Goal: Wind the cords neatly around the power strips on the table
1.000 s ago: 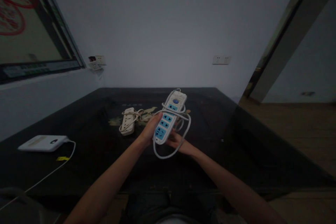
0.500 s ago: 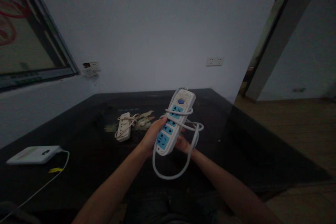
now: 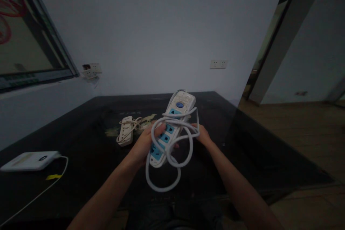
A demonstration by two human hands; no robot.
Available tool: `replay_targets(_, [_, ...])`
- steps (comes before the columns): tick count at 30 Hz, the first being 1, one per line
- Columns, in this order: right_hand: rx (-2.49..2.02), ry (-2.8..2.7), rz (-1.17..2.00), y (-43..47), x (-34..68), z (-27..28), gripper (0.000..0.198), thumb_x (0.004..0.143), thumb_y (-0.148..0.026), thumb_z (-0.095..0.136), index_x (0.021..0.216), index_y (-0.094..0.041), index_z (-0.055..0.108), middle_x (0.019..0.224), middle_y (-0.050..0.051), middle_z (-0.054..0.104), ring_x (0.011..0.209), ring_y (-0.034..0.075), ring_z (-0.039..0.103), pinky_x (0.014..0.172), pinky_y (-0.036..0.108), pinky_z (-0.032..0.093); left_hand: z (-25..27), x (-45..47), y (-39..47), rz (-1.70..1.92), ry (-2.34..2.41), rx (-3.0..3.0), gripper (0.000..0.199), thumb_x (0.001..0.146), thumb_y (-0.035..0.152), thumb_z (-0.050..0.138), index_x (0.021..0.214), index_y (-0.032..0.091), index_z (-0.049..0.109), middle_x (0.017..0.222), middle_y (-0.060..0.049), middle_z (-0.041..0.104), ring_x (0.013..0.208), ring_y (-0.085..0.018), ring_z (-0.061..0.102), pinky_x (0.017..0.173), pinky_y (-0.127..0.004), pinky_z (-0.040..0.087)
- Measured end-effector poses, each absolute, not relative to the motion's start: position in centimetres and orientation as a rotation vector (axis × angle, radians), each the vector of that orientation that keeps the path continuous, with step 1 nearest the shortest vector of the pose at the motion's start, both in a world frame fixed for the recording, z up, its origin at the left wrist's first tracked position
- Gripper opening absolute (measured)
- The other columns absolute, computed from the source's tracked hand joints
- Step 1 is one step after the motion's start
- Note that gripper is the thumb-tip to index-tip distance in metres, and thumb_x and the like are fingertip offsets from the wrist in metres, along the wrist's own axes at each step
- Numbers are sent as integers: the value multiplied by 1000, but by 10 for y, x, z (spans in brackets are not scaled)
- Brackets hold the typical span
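A white power strip [image 3: 184, 97] with blue socket panels and a blue switch is held up over the black table [image 3: 210, 179], tilted with its switch end away from me. My left hand [image 3: 147, 140] grips its lower left side, the thumb on top. Its pale grey cord [image 3: 188, 151] lies in loose loops across the sockets and hangs below the near end. My right hand [image 3: 201, 134] is at the right of the strip, fingers closed on the cord; its fingertips are partly hidden behind the loops.
A smaller white power strip [image 3: 126, 136], wrapped in its own cord, lies on the table to the left. Farther left are a white power bank [image 3: 32, 161] with a cable and a yellow tag [image 3: 53, 177]. Wall sockets [image 3: 218, 64] sit above the table's back edge.
My right hand has come out from beneath the strip to its right side, now with the cord. More loops lie over the sockets. The strip has shifted slightly left.
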State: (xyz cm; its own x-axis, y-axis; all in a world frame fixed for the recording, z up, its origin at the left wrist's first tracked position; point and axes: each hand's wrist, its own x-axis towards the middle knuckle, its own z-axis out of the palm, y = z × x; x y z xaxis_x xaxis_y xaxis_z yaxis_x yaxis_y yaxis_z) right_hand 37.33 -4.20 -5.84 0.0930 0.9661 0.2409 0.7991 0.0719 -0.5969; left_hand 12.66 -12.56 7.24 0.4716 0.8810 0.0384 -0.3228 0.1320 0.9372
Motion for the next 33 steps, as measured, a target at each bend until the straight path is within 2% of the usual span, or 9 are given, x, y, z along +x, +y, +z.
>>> replay_targets(6, [-1948,-1724,289,-36,385,-56,22,88,-36,53,94,-24,70,97,7,71,94,23,64,71,27,43,68,114,-108,1068,696,1073,44,68,38,73,101,10,64,67,-7,71,55,-21,68,41,-22,49])
replay_targets(12, [-2060,-1642,223,-34,404,-57,25,87,-39,53,99,-24,70,102,10,70,99,25,63,71,28,43,42,112,-83,1178,819,1089,52,63,43,76,102,12,64,72,-6,72,61,-22,68,50,-26,52])
replay_targets(21, [-2060,-1446,145,-40,429,-50,22,75,-38,65,88,-22,72,88,12,71,84,27,66,66,32,44,-12,108,-39,1202,941,1228,52,62,46,74,98,9,67,71,-7,71,71,-24,67,61,-28,50])
replay_targets(24, [-1919,-1451,165,-39,430,-42,18,69,-32,68,83,-22,70,84,8,70,81,24,65,65,30,44,-23,103,-31,1199,980,1307,49,65,48,71,95,9,68,77,-9,72,79,-26,67,66,-30,50])
replay_targets(28, [-1684,-1478,210,-41,430,-31,17,66,-26,65,82,-20,67,78,4,68,74,19,62,65,28,44,-31,99,-25,1275,997,1301,52,69,46,70,108,12,63,96,-10,71,93,-26,65,75,-31,50])
replay_targets(33, [-1412,-1486,278,-47,425,-19,24,67,-28,62,87,-17,64,82,4,67,72,18,61,67,28,47,-30,100,-26,1354,916,1234,56,71,39,72,120,17,56,115,-9,65,104,-24,61,83,-29,49])
